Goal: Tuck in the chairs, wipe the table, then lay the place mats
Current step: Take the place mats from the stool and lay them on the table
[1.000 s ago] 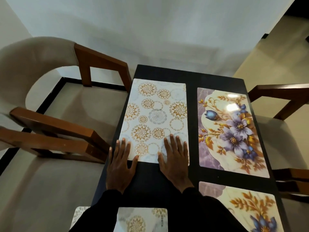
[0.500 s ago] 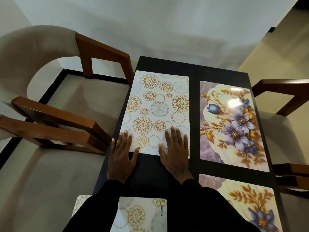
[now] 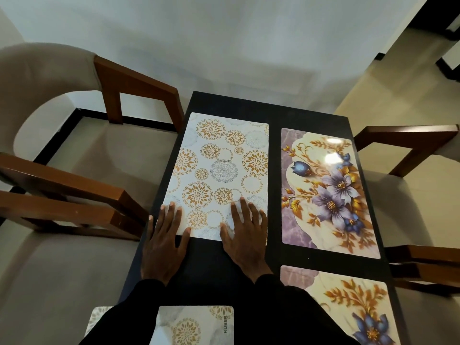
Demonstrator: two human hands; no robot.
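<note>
On the dark worktop (image 3: 273, 105), far left: the gold mat (image 3: 219, 170) lies flat, its near edge under both hands. Left hand (image 3: 165, 242) and right hand (image 3: 245, 235) lie flat, fingers straight, pressing the mat's near corners and grasping nothing. Just to its right, not touching it, lies a floral mat (image 3: 326, 190). A second floral mat (image 3: 348, 302) and a second gold mat (image 3: 196, 324) lie nearer. A left chair (image 3: 139, 83) and a right chair (image 3: 408, 138) flank the worktop.

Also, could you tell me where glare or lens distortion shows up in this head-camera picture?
Head view: glare patches wash out the top of the far floral mat; the wide lens splays the left chair outward; the gold mat, left hand and right hand are sharp.
</note>
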